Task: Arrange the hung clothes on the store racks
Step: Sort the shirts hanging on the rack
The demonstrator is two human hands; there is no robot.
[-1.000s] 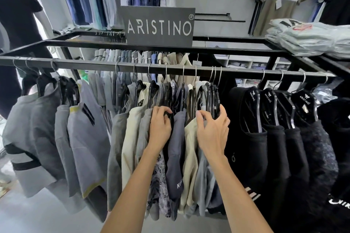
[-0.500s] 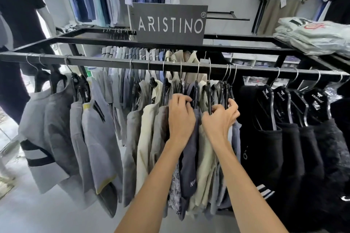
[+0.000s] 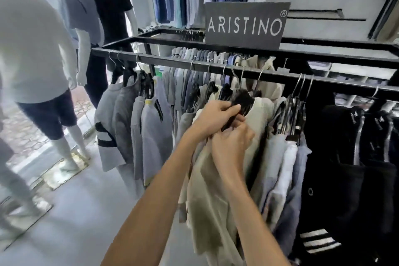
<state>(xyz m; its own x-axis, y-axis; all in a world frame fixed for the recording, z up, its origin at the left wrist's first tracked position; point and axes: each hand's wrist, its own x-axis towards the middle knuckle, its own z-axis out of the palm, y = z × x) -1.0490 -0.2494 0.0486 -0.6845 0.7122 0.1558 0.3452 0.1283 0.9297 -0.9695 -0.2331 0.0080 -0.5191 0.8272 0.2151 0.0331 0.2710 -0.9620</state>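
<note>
Two bare forearms coming up from 6 o'clock, meeting dead centre. Right hand (image 3: 232,147) nearest, fingers curled and bunched into the shoulder of a pale beige hanging shirt (image 3: 211,196), pinching the cloth. Left hand (image 3: 216,117) just above at 12 o'clock of it, touching it, fingers wrapped round a black plastic hanger (image 3: 241,103) at the top of that same shirt, tilted hard toward 1 o'clock. Motion blur here, so can't tell exactly which fingers sit under the hanger. Shirt itself draped down toward 6 o'clock, still among the packed garments on the rail. At 3 o'clock of the hands, a tight cluster of light blue and white shirts (image 3: 282,170), then black hoodies with white stripes (image 3: 345,179) further at 3 to 4 o'clock. At 9 o'clock, grey short-sleeved tops (image 3: 138,127). All hooked on a black metal rack rail (image 3: 280,75) running across at 12 o'clock. Beyond it, a dark grey ARISTINO brand sign (image 3: 245,25) on top of the rack frame. Far at 10 o'clock, white headless mannequins in shirts and shorts (image 3: 34,49) by the window.
</note>
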